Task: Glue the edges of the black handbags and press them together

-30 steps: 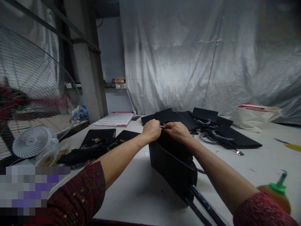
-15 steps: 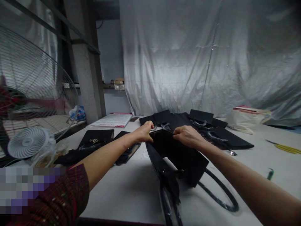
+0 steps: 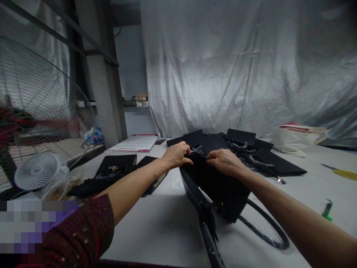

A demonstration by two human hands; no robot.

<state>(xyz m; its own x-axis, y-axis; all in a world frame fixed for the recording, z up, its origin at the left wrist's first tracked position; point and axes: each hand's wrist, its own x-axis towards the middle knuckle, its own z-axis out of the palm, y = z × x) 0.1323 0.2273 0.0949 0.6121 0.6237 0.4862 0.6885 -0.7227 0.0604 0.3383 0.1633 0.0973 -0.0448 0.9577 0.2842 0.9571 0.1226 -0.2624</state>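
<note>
A black handbag (image 3: pixel 228 191) stands on the white table in front of me, its mouth gaping towards me. One long handle wrapped in clear plastic (image 3: pixel 269 236) loops out to the right; another hangs at the near side. My right hand (image 3: pixel 224 160) pinches the bag's far top edge. At the left end of that same edge, my left hand (image 3: pixel 178 155) has its thumb and curled fingers around the corner. The bag's inside is too dark to make out.
Black bags and panels (image 3: pixel 212 141) lie piled at the back. More black pieces (image 3: pixel 115 163) lie left, near a small white fan (image 3: pixel 40 170) and a printed sheet (image 3: pixel 135 143). To the right are a cream cloth bag (image 3: pixel 299 137), yellow-handled snips (image 3: pixel 344 174) and a green tool (image 3: pixel 327 210).
My left hand has shifted right along the bag's edge, closer to my right hand. The bag's near side has swung slightly right, and the whole view has moved a little.
</note>
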